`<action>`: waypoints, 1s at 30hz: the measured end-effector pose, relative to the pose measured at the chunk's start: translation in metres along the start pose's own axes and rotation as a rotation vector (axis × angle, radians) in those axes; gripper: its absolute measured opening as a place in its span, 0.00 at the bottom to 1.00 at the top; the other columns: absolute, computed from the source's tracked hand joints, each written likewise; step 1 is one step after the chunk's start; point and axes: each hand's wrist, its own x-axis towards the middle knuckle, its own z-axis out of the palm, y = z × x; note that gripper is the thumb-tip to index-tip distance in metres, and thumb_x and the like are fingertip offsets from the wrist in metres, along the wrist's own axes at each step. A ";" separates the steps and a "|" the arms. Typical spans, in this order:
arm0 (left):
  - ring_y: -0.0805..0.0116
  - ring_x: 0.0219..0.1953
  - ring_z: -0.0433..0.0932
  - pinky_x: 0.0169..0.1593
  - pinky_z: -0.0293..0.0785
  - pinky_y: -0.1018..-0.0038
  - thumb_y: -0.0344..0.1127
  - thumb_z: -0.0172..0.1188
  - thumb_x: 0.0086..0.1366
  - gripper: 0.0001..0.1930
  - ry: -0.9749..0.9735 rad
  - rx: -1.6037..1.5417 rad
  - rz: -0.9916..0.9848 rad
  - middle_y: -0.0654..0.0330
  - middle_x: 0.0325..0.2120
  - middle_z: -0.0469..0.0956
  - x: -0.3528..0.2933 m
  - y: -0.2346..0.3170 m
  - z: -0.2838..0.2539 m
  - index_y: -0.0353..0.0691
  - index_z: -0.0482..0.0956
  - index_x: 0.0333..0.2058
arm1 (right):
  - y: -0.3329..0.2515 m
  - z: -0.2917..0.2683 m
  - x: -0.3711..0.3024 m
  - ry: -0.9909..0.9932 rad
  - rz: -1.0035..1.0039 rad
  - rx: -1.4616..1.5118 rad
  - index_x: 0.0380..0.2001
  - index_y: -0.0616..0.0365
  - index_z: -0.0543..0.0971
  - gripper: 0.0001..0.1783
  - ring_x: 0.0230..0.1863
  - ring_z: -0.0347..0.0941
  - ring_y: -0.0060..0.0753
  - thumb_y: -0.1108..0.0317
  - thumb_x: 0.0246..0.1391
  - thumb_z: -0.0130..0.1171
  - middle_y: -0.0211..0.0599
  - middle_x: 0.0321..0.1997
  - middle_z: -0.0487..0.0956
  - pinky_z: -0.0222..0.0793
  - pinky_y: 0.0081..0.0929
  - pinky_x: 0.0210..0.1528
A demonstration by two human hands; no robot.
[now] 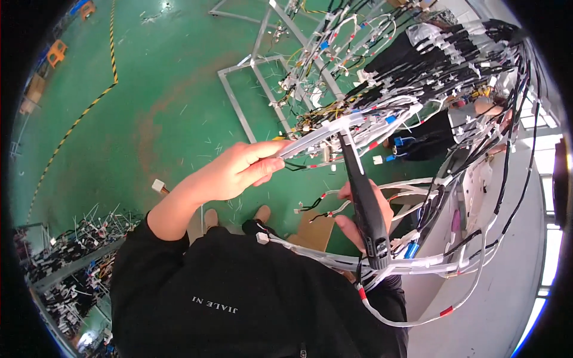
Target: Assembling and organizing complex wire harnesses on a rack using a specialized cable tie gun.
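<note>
My left hand pinches the near end of a long pale strip, thumb against bent fingers. This strip slants up to the right, toward a bundle of white wires. My right hand is partly hidden by a black bar-shaped handle with a pale forked neck in front of it. Its thumb and a finger curve at the handle's left side, around short wires with red bands and small connectors. A translucent white rail crosses below the handle. Beside it sits a blue connector.
A dense mass of black cables fills the upper right, where part of another person's hand shows. Grey metal frames stand on the green floor. Cardboard lies below. Racks of cut wires stand at left.
</note>
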 end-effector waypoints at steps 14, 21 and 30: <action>0.74 0.22 0.65 0.30 0.67 0.73 0.32 0.49 0.76 0.21 0.005 0.116 0.059 0.61 0.22 0.69 -0.002 0.008 -0.018 0.37 0.66 0.65 | -0.009 0.000 0.003 0.018 -0.069 -0.024 0.45 0.65 0.77 0.27 0.39 0.78 0.38 0.65 0.43 0.75 0.42 0.39 0.80 0.74 0.31 0.42; 0.75 0.22 0.64 0.28 0.66 0.73 0.33 0.51 0.75 0.21 0.010 0.304 0.029 0.62 0.21 0.69 0.002 0.017 -0.019 0.36 0.68 0.64 | -0.015 -0.002 0.008 0.004 -0.096 -0.116 0.44 0.65 0.77 0.25 0.37 0.77 0.39 0.70 0.41 0.74 0.42 0.38 0.79 0.73 0.32 0.41; 0.74 0.20 0.66 0.27 0.65 0.70 0.36 0.52 0.75 0.20 0.017 0.357 0.048 0.60 0.20 0.70 -0.003 0.021 -0.023 0.39 0.71 0.62 | -0.027 0.011 -0.003 0.094 -0.020 -0.420 0.32 0.63 0.78 0.18 0.19 0.69 0.33 0.73 0.38 0.77 0.36 0.22 0.74 0.66 0.27 0.23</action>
